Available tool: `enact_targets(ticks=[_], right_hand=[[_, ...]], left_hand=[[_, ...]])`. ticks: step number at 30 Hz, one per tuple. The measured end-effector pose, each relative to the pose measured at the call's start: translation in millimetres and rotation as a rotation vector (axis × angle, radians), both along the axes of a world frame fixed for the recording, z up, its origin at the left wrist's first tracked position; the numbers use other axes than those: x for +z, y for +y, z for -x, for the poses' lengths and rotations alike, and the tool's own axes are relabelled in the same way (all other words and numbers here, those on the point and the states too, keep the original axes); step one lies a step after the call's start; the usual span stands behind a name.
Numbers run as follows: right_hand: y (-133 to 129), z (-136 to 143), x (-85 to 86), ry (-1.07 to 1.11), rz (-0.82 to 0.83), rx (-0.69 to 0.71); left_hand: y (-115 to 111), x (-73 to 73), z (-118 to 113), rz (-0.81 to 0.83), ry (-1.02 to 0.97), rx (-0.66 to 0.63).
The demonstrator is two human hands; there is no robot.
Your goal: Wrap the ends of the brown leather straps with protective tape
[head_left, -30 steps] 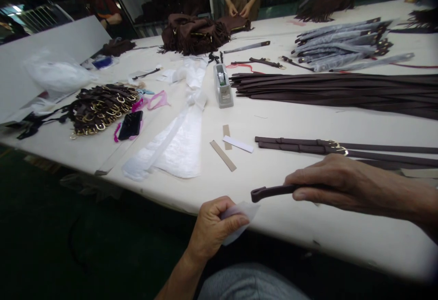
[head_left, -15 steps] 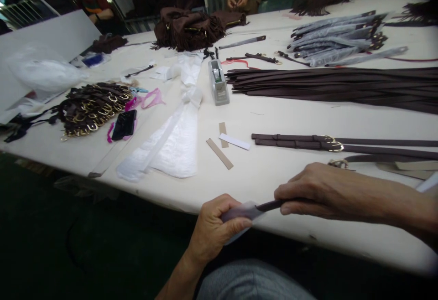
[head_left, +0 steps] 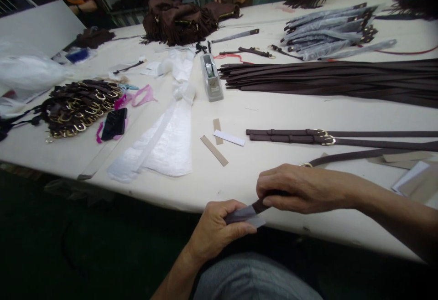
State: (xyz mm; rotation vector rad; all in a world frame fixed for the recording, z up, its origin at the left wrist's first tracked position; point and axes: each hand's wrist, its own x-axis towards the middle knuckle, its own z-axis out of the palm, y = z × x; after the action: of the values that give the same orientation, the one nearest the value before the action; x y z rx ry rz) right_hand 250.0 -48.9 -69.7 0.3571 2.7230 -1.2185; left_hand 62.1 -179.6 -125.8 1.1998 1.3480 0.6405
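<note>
left hand (head_left: 219, 228): fingers pinched plastic sleeve (head_left: 241, 214)
right hand (head_left: 290, 188): fingers closed round brown strap (head_left: 260, 206)
brown strap: ran between both hands' fingers, one end inside sleeve
card strips (head_left: 214, 150): three lay beyond left fingers
buckled straps (head_left: 294, 139): lay beyond right fingers
tape dispenser (head_left: 214, 89): stood farther beyond left fingers
wrapped straps (head_left: 321, 36): were piled well beyond right fingers

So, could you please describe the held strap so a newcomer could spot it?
At the near edge of the white table, find the left hand. The brown strap runs from the right hand into translucent plastic there; unlike the buckled straps beyond, it is in hand.
</note>
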Motion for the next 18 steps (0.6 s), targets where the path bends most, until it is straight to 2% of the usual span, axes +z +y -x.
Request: enact_targets(ticks=[3,10,14,18], right_hand=[[2.4,-0.1,-2.6,0.018,0.027,0.034],[-5.0,2.8,-9.1,0.011,0.005,0.010],[-13.9,6.9,-14.4,0.040,0.009,-0.071],[-12.9,-1.5,-24.1,-0.008,-0.006,-0.159]], left_hand=[[0.6,-0.3,-1.2,0.021,0.001,-0.063],[1.8,-7.0,-5.2,0.003,-0.006,0.002],[3.2,-5.9,-7.4,0.011,-0.031,0.026],[1.9,-5.1,-5.1,0.026,0.009,0.024]])
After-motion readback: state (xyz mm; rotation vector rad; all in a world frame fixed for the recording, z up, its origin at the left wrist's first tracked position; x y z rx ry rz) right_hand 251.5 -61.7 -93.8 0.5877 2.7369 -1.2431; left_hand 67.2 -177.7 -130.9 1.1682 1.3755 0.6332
